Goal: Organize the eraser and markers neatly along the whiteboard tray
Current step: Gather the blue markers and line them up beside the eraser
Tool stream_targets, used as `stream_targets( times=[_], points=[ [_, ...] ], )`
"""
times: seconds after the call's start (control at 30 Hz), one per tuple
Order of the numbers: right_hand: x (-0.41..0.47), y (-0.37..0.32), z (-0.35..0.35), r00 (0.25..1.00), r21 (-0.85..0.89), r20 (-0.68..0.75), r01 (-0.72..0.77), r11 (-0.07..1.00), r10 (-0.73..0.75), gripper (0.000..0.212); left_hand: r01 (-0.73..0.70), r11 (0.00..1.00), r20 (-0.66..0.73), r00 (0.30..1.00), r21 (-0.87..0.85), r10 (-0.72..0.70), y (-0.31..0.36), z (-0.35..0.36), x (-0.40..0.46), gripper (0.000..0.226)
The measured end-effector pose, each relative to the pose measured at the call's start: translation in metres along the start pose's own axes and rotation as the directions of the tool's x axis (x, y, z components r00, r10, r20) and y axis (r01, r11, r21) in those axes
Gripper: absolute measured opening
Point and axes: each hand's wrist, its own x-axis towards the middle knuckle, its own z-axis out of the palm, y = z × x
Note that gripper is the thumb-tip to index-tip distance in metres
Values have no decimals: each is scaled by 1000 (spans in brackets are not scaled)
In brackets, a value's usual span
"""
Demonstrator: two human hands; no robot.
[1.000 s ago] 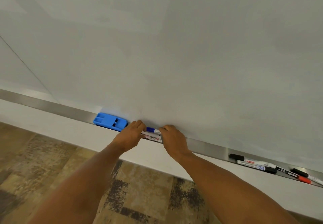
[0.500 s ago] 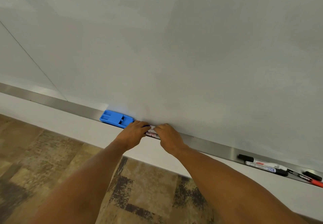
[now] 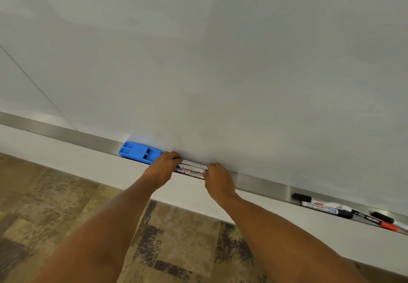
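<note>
A: Counted, left to right?

B: Found one blue eraser (image 3: pixel 139 152) on the tray (image 3: pixel 66 133). Just right of it, saw three markers (image 3: pixel 192 169) bunched side by side, lying along the tray. Far right, well apart, made out about five more markers (image 3: pixel 326 208), loosely overlapping; couldn't fix the exact number at the frame edge.

A: Hands?

B: Two. Saw the left hand (image 3: pixel 162 169) curled over the bunch's left end, beside the eraser. Saw the right hand (image 3: pixel 219 180) curled against the right end. Looked like both gripping the bunch; couldn't see the fingertips clearly.

A: Differed from half a second before?

B: Showed more of the bunch: hands set wider apart, three barrels exposed instead of a sliver. Eraser and far markers stayed put.
</note>
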Motion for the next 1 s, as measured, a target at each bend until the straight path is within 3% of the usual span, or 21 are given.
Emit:
stream_targets(
  times=[0.3, 0.43, 0.7, 1.0],
  points=[
    [3, -13, 1, 981, 177, 10, -192, 965, 193, 10, 29, 1000, 35, 999, 5, -29, 0, -3, -2, 56],
    [4, -15, 0, 951, 243, 21, -303, 921, 307, 11, 39, 999, 42, 998, -1, -39, 1, -4, -3, 48],
    [7, -15, 1, 957, 292, 110, -289, 912, 268, 17, 41, 999, 72, 997, 28, -43, 3, -7, -3, 46],
    [-10, 18, -18, 975, 318, 55, -222, 922, 216, 31, -20, 999, 64, 998, 42, 18, 31, -19, 2, 42]
  ],
)
